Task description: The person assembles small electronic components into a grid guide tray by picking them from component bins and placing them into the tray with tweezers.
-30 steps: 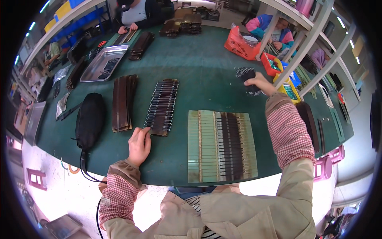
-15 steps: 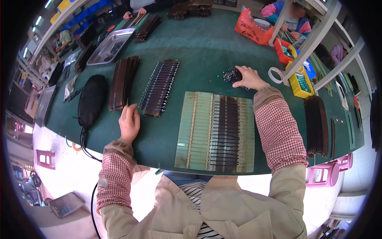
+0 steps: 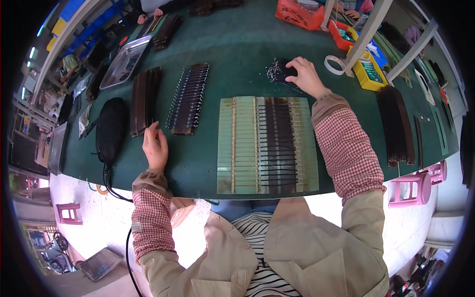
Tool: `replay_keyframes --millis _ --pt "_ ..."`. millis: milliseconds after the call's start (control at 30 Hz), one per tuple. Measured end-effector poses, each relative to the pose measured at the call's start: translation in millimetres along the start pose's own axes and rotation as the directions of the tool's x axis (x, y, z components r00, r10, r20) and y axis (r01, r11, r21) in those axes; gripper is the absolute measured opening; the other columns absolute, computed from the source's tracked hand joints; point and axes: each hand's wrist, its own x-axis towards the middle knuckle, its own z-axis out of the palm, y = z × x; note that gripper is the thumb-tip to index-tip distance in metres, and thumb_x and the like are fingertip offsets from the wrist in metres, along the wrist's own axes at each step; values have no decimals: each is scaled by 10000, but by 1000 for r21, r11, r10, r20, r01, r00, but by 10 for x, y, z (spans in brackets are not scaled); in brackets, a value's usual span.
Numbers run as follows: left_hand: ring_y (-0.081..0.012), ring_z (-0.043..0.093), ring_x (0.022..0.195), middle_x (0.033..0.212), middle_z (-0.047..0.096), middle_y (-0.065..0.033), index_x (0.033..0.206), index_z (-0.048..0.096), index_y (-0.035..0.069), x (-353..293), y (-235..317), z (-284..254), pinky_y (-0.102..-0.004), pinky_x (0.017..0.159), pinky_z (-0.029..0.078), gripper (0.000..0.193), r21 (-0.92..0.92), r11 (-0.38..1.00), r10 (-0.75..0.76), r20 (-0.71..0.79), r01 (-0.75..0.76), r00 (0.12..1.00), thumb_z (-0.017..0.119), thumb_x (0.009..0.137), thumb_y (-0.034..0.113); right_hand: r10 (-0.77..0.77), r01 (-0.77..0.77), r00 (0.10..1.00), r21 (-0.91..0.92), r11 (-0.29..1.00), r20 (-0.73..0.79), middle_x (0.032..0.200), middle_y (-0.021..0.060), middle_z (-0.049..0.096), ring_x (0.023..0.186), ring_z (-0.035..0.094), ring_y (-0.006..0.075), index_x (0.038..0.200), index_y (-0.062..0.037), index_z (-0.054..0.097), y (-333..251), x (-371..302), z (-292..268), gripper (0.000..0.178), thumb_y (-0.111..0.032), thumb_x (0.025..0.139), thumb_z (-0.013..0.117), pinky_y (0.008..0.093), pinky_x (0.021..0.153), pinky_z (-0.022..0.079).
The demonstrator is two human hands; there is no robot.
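Observation:
My right hand (image 3: 306, 76) reaches to a small pile of tiny dark pieces with pale tips (image 3: 275, 72). Its thumb and fingers are apart, curved at the pile's right edge. My left hand (image 3: 156, 147) hovers at the near end of a stack of long dark brown strips (image 3: 145, 101). Its fingers are bent together; a thin dark tip shows by them, too small to name. In front of me lies a pale green ribbed board (image 3: 243, 148) with dark slats laid side by side across its right half. Between it and the stack rests a dark panel with pale-tipped rows (image 3: 188, 99).
A black pouch with a cord (image 3: 111, 128) and a metal tray (image 3: 126, 62) are at left. At right are a tape roll (image 3: 335, 65), a yellow bin (image 3: 367, 75), a red bag (image 3: 300, 14), dark strips (image 3: 394, 123) and a shelf post (image 3: 368, 37). Other people sit across the table.
My view has shifted, so the table sits higher in the picture. My right hand stays by the pile, now more at its right edge. My left hand remains near the brown strips.

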Motion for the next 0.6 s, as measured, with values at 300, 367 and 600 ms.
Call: replay_keyframes --millis 300,367,600 --pt "-205 524 592 840 547 -122 1118 555 -12 -63 31 -15 -292 535 431 268 -51 998 44 55 -41 997 556 857 -73 -154 155 988 59 986 -28 829 68 554 879 542 268 949 -44 594 -8 67 -36 255 -90 727 712 375 882 405" --pt "-202 523 592 839 547 -120 1118 553 -13 -65 63 -60 -290 530 426 270 -24 999 42 86 -40 995 554 856 -79 -137 139 990 63 988 -40 833 72 559 882 543 266 936 -42 593 3 51 -37 235 -87 734 703 379 887 402" --pt "-197 529 610 834 543 -119 1116 549 -20 -75 41 -79 -290 536 425 271 -21 1000 16 107 -14 994 549 855 -89 -274 244 948 -181 953 -162 824 90 575 860 552 272 930 -52 594 33 125 -5 151 -75 789 640 394 888 402"
